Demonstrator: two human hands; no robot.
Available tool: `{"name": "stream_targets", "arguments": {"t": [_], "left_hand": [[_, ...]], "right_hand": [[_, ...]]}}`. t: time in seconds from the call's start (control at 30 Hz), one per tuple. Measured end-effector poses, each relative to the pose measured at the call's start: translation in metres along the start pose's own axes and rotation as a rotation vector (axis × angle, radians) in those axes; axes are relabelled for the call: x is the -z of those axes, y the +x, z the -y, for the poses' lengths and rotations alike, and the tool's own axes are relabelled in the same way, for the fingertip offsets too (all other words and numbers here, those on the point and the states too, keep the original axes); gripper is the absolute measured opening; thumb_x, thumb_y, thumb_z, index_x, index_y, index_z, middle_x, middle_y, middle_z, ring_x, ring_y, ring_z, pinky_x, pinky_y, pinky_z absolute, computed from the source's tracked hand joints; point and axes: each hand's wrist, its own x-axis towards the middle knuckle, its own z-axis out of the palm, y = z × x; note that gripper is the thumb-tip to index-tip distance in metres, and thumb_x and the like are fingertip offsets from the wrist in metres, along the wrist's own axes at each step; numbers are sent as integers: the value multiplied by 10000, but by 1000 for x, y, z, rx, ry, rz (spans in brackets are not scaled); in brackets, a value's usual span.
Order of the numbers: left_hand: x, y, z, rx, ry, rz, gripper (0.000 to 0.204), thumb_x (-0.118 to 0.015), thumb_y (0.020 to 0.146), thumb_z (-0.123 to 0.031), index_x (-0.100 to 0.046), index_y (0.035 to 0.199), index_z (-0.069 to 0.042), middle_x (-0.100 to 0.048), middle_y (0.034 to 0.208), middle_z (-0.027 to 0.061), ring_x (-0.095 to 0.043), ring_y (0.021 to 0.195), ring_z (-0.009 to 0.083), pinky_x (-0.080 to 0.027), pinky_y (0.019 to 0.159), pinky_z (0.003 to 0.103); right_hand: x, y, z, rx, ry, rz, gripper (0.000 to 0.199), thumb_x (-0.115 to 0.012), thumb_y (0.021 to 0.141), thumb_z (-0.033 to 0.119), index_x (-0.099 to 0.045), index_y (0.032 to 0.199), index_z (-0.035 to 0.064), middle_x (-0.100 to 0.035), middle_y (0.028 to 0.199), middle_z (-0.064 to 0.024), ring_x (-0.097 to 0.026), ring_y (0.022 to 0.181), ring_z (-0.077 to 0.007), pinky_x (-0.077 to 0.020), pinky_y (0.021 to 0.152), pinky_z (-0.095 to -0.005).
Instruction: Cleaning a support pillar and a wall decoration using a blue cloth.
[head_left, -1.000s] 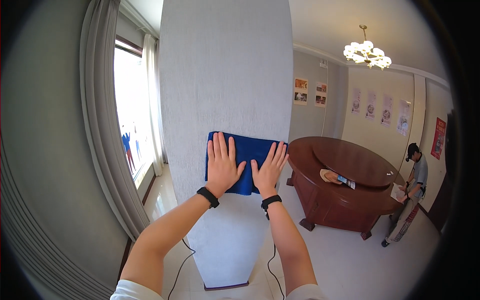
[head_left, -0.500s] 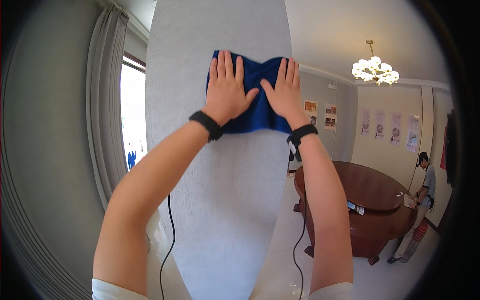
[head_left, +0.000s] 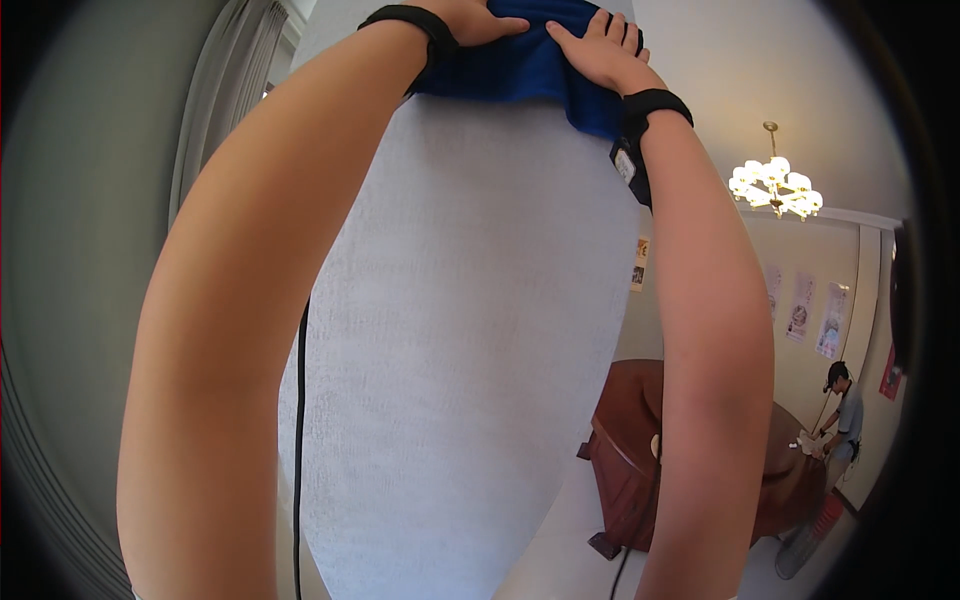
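Note:
A dark blue cloth (head_left: 500, 75) lies against the upper part of a pale textured pillar (head_left: 470, 260). My left hand (head_left: 478, 22) presses on the cloth with its thumb stretched out; the top edge of the picture cuts off its other fingers. To its right, my right hand (head_left: 612, 58) rests flat on the cloth's right part, fingers spread and open near the pillar's right edge. The cloth's lower edge hangs loose, and its top is partly out of view. Both wrists wear black straps, the right one with a small device.
A reddish-brown table (head_left: 625, 440) stands at the right, partly behind my right forearm. Beyond it a person (head_left: 845, 420) in a cap stands holding something pale. A lit chandelier (head_left: 776, 185) hangs there. At the left is a grey curtain (head_left: 215, 110); a black cable (head_left: 301, 430) hangs beside the pillar.
Both hands and the cloth sit higher in the picture, my left fingers now cut off at the top. My forearms fill more of the view, and the room appears lower.

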Motion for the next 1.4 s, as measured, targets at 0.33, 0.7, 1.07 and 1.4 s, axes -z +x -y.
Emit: {"name": "stream_targets", "arguments": {"t": [0.33, 0.7, 1.07, 1.4], "left_hand": [[-22, -4, 111, 49, 50, -122, 972, -407, 936, -690, -201, 1552, 33, -156, 1594, 325, -118, 1507, 434, -120, 1233, 460], [-38, 27, 135, -6, 155, -124, 940, -391, 966, -639, -215, 1517, 103, -180, 1562, 373, -158, 1481, 481, -156, 1223, 486], [-43, 50, 31, -41, 143, -122, 938, -393, 955, -649, -239, 1511, 91, -218, 1538, 386, -163, 1471, 502, -138, 1211, 536], [-86, 58, -62, -68, 30, -225, 964, -421, 923, -665, -238, 1532, 60, -186, 1576, 351, -128, 1491, 479, -88, 1217, 530]], "right_hand": [[-24, 3, 104, 103, 2, -15, 984, -426, 906, 708, -209, 1564, 10, -157, 1636, -218, -59, 1532, -358, -61, 1216, -532], [-39, 19, 120, 92, 50, 82, 1012, -431, 903, 721, -179, 1569, 1, -151, 1642, -204, -51, 1532, -357, -58, 1226, -497], [-20, 22, 24, -24, -6, 59, 1006, -398, 900, 747, -175, 1581, 41, -154, 1652, -164, -94, 1535, -313, -79, 1223, -522], [-10, 23, -75, 148, -155, 40, 828, -389, 980, 609, -255, 1551, 25, -240, 1614, -201, -176, 1506, -380, -151, 1202, -570]]}}
